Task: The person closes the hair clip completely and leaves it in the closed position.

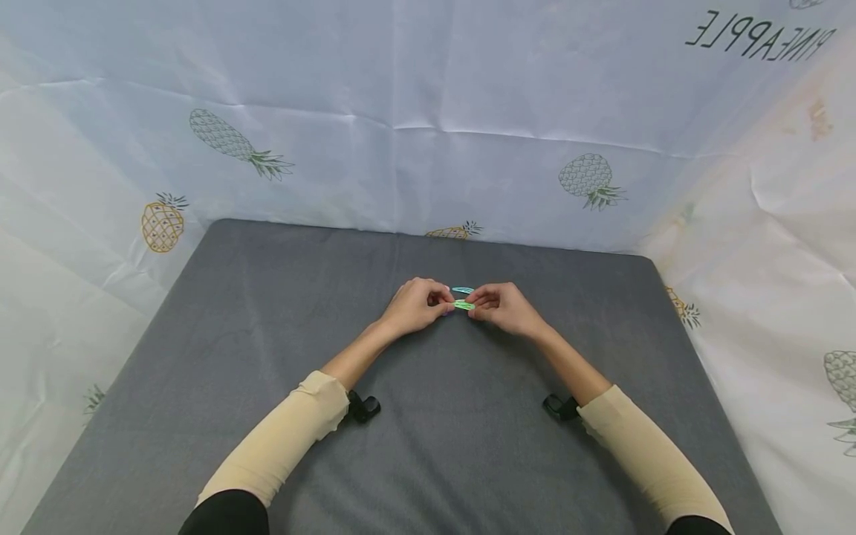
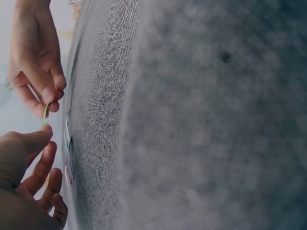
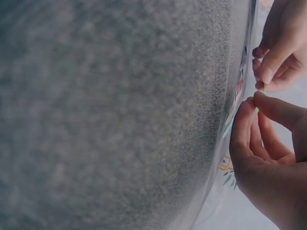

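Our left hand point(image 1: 416, 305) has its fingers curled in tight, pinching the left end of a green clip point(image 1: 464, 305) between thumb and fingertips. The clip lies level between both hands, just above the grey mat point(image 1: 267, 334), near the mat's middle. Just beyond it a blue clip point(image 1: 462, 290) rests on the mat, close to our fingertips. Our right hand point(image 1: 506, 307) pinches the clip's other end the same way, thumb against forefinger, grip narrow. From the wrist views we see only a thin green edge point(image 2: 45, 112) between the fingertips. Pineapple-print sheets point(image 1: 468, 111) wall the mat behind and at both sides.
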A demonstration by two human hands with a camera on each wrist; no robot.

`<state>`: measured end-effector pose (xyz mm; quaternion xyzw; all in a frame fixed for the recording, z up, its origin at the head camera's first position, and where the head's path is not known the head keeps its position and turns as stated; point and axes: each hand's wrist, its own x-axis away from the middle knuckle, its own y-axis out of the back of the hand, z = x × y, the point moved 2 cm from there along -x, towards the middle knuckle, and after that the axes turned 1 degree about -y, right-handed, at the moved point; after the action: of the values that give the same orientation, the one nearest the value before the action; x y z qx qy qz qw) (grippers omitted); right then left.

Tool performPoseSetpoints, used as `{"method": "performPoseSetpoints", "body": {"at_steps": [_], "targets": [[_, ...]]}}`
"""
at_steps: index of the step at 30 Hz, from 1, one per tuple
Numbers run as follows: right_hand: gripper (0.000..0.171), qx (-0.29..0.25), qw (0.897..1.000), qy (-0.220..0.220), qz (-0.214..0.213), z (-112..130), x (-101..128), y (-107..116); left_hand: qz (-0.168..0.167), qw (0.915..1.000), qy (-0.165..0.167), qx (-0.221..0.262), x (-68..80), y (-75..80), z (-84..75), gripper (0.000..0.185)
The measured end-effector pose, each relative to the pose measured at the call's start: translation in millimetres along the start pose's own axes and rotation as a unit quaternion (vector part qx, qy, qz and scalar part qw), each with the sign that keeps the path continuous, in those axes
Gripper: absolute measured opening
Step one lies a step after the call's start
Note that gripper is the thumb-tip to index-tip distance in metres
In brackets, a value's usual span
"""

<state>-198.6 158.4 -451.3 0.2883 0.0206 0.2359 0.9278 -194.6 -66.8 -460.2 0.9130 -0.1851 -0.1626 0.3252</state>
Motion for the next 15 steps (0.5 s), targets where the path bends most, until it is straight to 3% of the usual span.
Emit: {"method": "performPoseSetpoints", "body": {"at_steps": [9,15], "targets": [[0.024,0.022,1.0,-0.013,-0.003,-3.3,1.9,0.8,0.007,0.9991,0.005,-0.042,-1.0,-1.2,-0.6,0.007],[0.023,0.03,0.999,-0.012,0.0,-6.4,1.0,0.6,0.016,0.9988,0.016,-0.043,-0.9,-1.6,-1.4,0.007]]}}
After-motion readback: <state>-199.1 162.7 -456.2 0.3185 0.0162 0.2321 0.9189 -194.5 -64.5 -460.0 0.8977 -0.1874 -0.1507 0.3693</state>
